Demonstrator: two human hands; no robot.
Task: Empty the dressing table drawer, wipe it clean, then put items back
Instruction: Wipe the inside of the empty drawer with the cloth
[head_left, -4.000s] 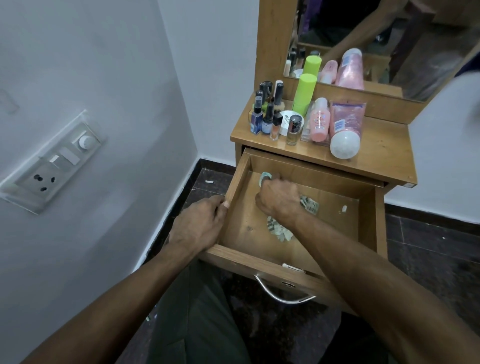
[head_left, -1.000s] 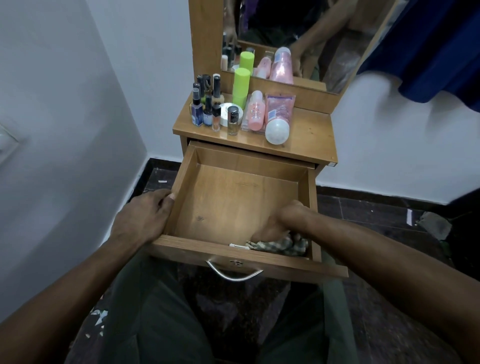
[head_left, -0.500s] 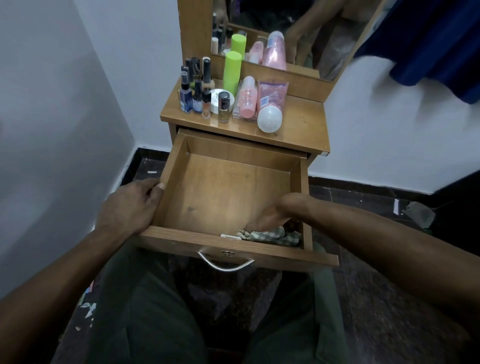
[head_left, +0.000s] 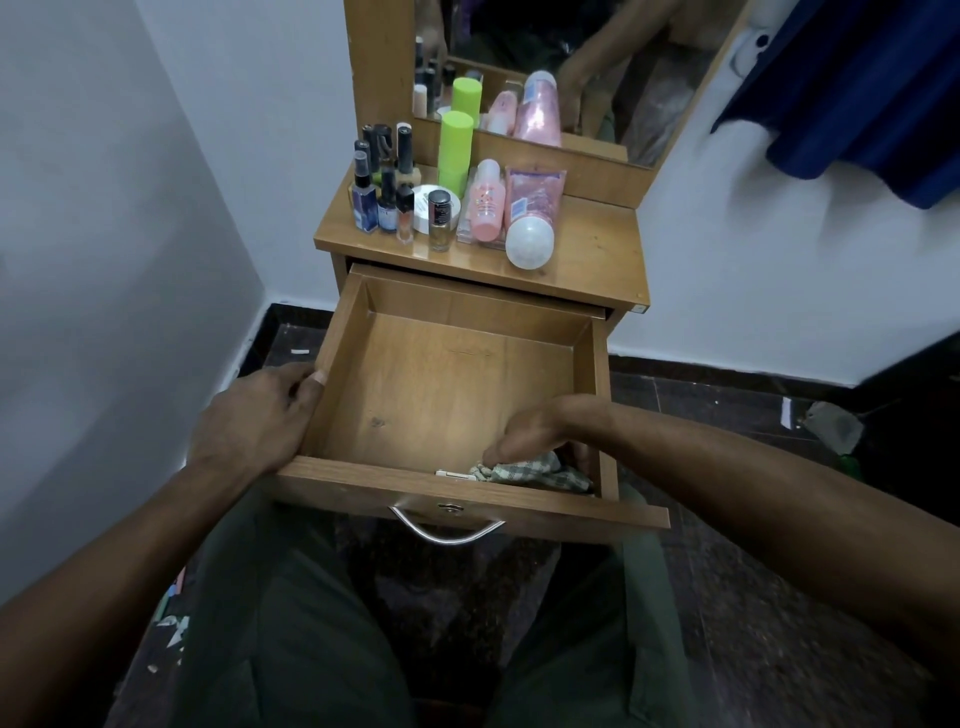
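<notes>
Head view: the right hand (head_left: 524, 434) presses a checked cloth (head_left: 524, 474) into the drawer (head_left: 447, 387) at its near right corner, having swept there from the middle seconds ago. Left hand (head_left: 260, 415) still grips the left wall. Wiping looks nearly finished; the bottles (head_left: 441, 192) wait on the tabletop (head_left: 592, 249).

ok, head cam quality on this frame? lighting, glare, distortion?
Head view: dim, and the drawer floor is brightest. Soft glare on the tabletop near the white cap. Wide-angle bend tilts the walls and mirror frame. The right hand shades the cloth in the front corner; blue fabric looks smeared.
</notes>
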